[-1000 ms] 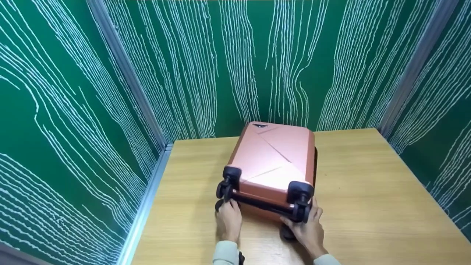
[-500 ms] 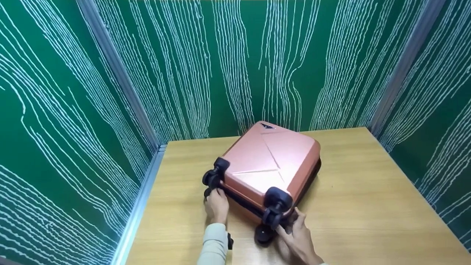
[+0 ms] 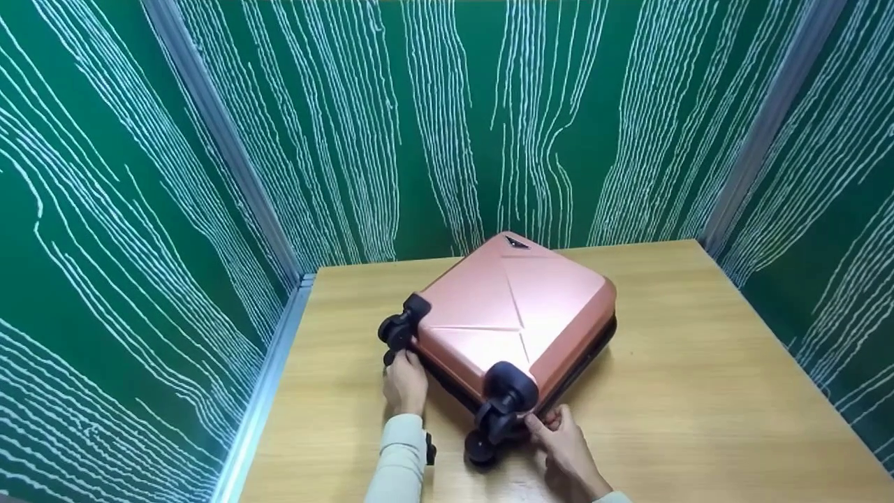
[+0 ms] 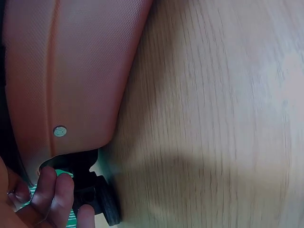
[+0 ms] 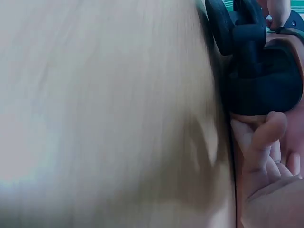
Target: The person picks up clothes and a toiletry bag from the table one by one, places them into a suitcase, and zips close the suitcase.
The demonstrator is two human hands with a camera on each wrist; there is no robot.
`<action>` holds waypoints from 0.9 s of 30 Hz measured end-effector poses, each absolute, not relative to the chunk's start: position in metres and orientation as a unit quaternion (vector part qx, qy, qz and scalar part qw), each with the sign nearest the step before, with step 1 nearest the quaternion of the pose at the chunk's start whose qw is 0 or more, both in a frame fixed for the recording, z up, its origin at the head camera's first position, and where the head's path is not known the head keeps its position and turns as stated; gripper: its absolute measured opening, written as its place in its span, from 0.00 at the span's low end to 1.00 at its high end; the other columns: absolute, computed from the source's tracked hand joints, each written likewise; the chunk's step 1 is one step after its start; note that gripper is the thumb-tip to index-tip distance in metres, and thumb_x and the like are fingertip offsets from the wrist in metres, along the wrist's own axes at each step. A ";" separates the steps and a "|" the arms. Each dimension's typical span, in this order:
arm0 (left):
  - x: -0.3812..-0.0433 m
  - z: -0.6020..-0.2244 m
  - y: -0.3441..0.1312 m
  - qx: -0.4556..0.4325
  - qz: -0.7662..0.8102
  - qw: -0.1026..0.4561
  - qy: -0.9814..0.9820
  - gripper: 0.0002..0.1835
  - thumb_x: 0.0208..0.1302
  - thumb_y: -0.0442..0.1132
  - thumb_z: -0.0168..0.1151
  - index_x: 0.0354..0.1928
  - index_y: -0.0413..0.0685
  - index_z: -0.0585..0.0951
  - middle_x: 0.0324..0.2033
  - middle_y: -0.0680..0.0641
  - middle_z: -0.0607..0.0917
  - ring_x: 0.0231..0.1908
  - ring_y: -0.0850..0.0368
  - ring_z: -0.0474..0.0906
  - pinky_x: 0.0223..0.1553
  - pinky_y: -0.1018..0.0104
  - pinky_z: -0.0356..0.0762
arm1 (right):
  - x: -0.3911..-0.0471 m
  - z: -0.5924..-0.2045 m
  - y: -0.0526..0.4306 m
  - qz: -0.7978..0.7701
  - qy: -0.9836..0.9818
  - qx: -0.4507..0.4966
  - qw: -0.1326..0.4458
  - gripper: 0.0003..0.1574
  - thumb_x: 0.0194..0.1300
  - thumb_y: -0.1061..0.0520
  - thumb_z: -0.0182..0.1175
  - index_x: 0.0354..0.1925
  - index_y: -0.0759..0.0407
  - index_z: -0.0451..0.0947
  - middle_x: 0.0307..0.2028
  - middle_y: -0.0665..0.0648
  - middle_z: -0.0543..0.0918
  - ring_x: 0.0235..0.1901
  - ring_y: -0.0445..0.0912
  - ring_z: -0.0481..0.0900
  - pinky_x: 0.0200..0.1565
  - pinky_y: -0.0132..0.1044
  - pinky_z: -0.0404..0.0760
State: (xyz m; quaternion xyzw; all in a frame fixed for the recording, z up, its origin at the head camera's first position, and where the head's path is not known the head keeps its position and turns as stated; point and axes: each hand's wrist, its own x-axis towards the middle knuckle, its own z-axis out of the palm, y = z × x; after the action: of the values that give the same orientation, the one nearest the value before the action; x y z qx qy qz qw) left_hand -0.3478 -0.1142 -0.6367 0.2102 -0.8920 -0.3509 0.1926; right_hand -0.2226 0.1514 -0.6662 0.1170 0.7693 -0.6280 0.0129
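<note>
A rose-pink hard-shell suitcase (image 3: 517, 300) lies on its broad side on the table, its wheel end turned toward me and angled to the left. My left hand (image 3: 406, 381) holds its left corner beside a black caster wheel (image 3: 398, 332); in the left wrist view those fingers (image 4: 61, 194) curl at the shell's edge close to a wheel (image 4: 107, 199). At the near corner my right hand (image 3: 566, 443) grips the lower edge beside another caster (image 3: 499, 402). The right wrist view shows its fingers (image 5: 266, 137) bent against the shell, just below a black wheel housing (image 5: 263, 90).
The wooden table (image 3: 698, 391) extends on both sides of the suitcase. Green walls (image 3: 447, 140) with white wavy lines stand at the back and sides, joined by grey metal posts (image 3: 223, 133). A metal rail (image 3: 262, 398) runs along the table's left edge.
The suitcase has swung round on the table, its near right corner moving left and its far end right. Both hands have moved left with its corners.
</note>
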 end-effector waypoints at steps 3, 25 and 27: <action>-0.351 -0.636 -0.116 0.209 -0.356 0.190 -0.891 0.13 0.74 0.47 0.54 0.43 0.51 0.85 0.40 0.36 0.90 0.41 0.33 0.86 0.38 0.35 0.78 | -0.224 -0.666 0.147 -0.637 0.759 0.131 0.027 0.29 0.65 0.47 0.70 0.40 0.62 0.62 0.24 0.53 0.82 0.22 0.43 0.78 0.19 0.34 0.71; -0.351 -0.636 -0.125 0.158 -0.319 0.215 -0.909 0.08 0.75 0.42 0.53 0.43 0.50 0.81 0.37 0.35 0.89 0.37 0.32 0.86 0.35 0.37 0.78 | -0.207 -0.657 0.106 -0.629 0.760 0.165 0.005 0.41 0.59 0.44 0.75 0.50 0.65 0.59 0.25 0.53 0.80 0.20 0.44 0.77 0.21 0.39 0.79; -0.348 -0.638 -0.121 0.152 -0.314 0.235 -0.907 0.08 0.74 0.41 0.54 0.43 0.48 0.81 0.35 0.34 0.89 0.35 0.31 0.86 0.33 0.37 0.78 | -0.207 -0.655 0.106 -0.627 0.760 0.170 0.008 0.42 0.59 0.43 0.74 0.50 0.65 0.59 0.25 0.54 0.80 0.18 0.45 0.78 0.20 0.39 0.80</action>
State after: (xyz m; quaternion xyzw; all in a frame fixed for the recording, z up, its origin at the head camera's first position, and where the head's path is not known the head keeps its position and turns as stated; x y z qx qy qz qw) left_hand -0.3480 -0.1212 -0.6379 0.1524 -0.9071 -0.3138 0.2353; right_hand -0.2073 0.1063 -0.6547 0.1696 0.7601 -0.6272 0.0081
